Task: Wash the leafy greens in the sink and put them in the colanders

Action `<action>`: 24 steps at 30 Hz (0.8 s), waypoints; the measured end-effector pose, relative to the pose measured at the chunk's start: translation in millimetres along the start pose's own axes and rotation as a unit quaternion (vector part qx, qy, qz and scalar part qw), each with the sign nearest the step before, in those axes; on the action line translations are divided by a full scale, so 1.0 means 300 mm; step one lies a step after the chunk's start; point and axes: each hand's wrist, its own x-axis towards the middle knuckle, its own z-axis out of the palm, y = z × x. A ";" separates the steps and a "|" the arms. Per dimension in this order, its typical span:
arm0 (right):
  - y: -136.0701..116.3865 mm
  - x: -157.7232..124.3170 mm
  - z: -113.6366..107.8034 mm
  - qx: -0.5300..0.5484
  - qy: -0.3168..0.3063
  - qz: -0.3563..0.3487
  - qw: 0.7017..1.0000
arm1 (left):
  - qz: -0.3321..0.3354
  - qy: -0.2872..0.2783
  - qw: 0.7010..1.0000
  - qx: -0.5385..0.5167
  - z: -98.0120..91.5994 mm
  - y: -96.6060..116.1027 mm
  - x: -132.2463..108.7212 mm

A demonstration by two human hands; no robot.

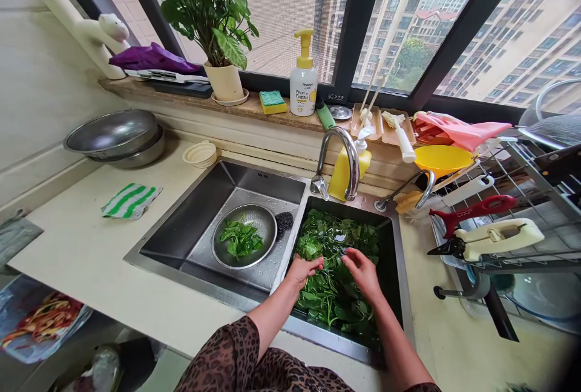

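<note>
Into your pale table (82,253) are set the left basin (181,219) and, just beside it, the right basin (403,289), in which a large mass of leafy greens (336,301) lies in water, while a round strainer (269,228) with some loose leaves (242,239) rests in the left basin. Over these greens, your left hand (304,271) holds a small leafy bunch (310,247) between thumb and fingers. Your right hand (364,271), near it, has its fingers in a narrow position, but I cannot tell if they grip a stem.
</note>
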 end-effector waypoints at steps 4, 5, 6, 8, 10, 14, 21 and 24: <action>-0.039 -0.001 0.052 -0.155 -0.174 -0.099 0.967 | -0.028 -0.036 0.999 0.030 -0.003 -0.009 0.001; -0.038 0.005 0.063 -0.176 -0.174 -0.093 0.965 | -0.024 -0.026 0.999 0.031 -0.006 -0.012 0.003; -0.034 0.013 0.070 -0.187 -0.153 -0.083 0.967 | -0.016 -0.006 0.999 0.030 -0.009 -0.015 0.006; -0.016 0.030 0.074 -0.182 -0.082 -0.064 0.978 | 0.002 0.046 0.999 0.026 -0.016 -0.021 0.014; 0.005 0.041 0.068 -0.158 -0.036 -0.053 0.985 | 0.010 0.084 0.996 0.026 -0.023 -0.026 0.023; 0.048 0.043 0.051 -0.133 -0.012 -0.053 0.990 | 0.007 0.100 0.994 0.033 -0.029 -0.034 0.037; 0.123 0.010 0.104 -0.315 -0.181 0.033 0.931 | 0.002 0.102 0.994 0.027 -0.024 -0.031 0.032; 0.149 -0.006 0.143 -0.309 -0.167 0.066 0.934 | 0.003 0.100 0.994 0.033 -0.024 -0.027 0.028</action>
